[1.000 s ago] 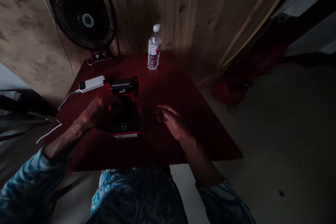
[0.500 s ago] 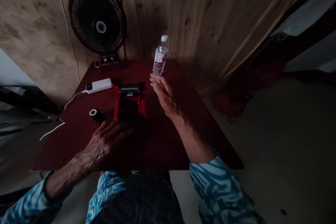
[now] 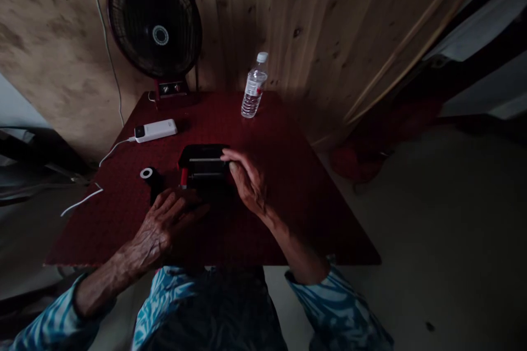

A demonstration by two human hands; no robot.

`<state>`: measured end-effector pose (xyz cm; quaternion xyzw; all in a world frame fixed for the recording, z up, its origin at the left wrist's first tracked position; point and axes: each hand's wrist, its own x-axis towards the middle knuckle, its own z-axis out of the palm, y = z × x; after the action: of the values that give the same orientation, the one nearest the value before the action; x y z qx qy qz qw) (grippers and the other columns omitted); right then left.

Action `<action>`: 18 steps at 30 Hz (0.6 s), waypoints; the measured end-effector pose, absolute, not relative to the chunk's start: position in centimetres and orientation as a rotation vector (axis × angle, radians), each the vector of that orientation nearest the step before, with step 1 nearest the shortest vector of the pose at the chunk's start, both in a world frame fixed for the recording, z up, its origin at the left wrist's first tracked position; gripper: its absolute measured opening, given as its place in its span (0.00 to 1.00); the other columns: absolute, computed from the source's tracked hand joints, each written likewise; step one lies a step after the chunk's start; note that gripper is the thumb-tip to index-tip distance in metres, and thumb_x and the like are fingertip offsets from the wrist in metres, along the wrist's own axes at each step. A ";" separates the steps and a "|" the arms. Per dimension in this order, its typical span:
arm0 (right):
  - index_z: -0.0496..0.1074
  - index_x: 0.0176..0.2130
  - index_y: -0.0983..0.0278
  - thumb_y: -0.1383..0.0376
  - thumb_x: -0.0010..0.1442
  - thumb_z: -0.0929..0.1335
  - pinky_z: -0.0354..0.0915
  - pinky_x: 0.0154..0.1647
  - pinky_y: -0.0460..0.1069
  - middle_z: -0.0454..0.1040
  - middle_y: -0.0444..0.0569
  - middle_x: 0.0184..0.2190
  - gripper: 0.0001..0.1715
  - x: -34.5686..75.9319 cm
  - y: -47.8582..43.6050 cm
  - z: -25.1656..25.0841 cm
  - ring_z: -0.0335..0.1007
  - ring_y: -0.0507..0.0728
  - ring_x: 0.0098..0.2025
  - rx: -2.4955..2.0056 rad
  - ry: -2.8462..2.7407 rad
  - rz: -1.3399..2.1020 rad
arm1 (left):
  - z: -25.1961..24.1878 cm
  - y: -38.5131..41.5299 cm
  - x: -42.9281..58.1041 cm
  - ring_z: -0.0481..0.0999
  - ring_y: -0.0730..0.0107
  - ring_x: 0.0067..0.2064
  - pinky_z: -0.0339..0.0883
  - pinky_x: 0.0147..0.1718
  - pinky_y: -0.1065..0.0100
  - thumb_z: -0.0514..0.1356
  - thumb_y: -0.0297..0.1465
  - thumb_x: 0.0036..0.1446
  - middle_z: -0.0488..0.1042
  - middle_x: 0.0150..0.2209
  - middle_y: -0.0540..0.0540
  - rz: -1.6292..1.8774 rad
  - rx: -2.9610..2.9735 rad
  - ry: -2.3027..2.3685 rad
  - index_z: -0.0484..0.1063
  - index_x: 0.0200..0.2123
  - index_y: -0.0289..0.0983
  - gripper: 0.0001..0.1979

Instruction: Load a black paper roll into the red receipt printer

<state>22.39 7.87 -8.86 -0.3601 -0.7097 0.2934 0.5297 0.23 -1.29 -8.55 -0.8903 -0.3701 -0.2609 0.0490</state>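
A hinged red-and-black device (image 3: 206, 169) with a thin metal rod across it lies on the table in front of me. My right hand (image 3: 248, 180) is closed on the right end of its raised part, fingers over the top and thumb below. Across the near left end of the device lies my left hand (image 3: 171, 214), its fingers stretched out and the palm turned down. Shadow hides what is under that palm. Just beyond the left fingertips stands a small black roll (image 3: 151, 178) with a white core.
A dark red table (image 3: 288, 214) holds a white power bank (image 3: 155, 130) with a white cable at left. A water bottle (image 3: 254, 88) stands at the back, right of a dark fan (image 3: 158, 27). Behind them rises a wooden wall (image 3: 313, 27).
My right hand has come down toward me and taken hold of the device's upper part. That part has swung nearer to me. My left hand has stayed almost still.
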 end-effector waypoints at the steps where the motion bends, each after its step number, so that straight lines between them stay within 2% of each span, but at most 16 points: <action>1: 0.75 0.51 0.52 0.52 0.69 0.62 0.63 0.62 0.60 0.81 0.47 0.45 0.19 22.7 7.3 -9.3 0.74 0.61 0.54 -0.859 -1.732 0.679 | -8.6 -1.3 0.2 0.72 0.54 0.57 0.61 0.57 0.53 0.56 0.27 0.65 0.78 0.50 0.40 -0.794 -2.709 -1.135 0.71 0.59 0.41 0.20; 5: 0.75 0.53 0.53 0.56 0.68 0.61 0.64 0.60 0.62 0.82 0.48 0.45 0.19 23.6 6.1 -10.7 0.75 0.62 0.52 -0.793 -1.848 0.630 | -8.3 -1.1 -0.3 0.72 0.53 0.57 0.61 0.57 0.53 0.58 0.36 0.66 0.78 0.51 0.40 -0.869 -2.727 -1.153 0.69 0.60 0.43 0.20; 11: 0.73 0.55 0.52 0.57 0.70 0.59 0.63 0.61 0.62 0.82 0.48 0.46 0.20 23.4 5.9 -11.8 0.75 0.62 0.54 -0.805 -1.783 0.623 | -8.3 0.0 -1.2 0.68 0.47 0.61 0.61 0.57 0.50 0.51 0.52 0.66 0.69 0.62 0.33 -0.818 -2.599 -1.475 0.59 0.68 0.40 0.34; 18: 0.74 0.53 0.52 0.59 0.69 0.61 0.62 0.62 0.62 0.81 0.49 0.49 0.18 23.2 5.1 -12.5 0.74 0.62 0.56 -0.789 -1.741 0.658 | -9.7 0.1 -1.8 0.66 0.43 0.64 0.56 0.61 0.48 0.53 0.55 0.64 0.71 0.62 0.33 -0.809 -2.637 -1.384 0.60 0.69 0.38 0.39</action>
<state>23.17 5.12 -12.53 -0.3305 -0.7297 0.2756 0.5314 -1.83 0.08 -9.73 -0.8542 -0.4483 -0.2620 0.0281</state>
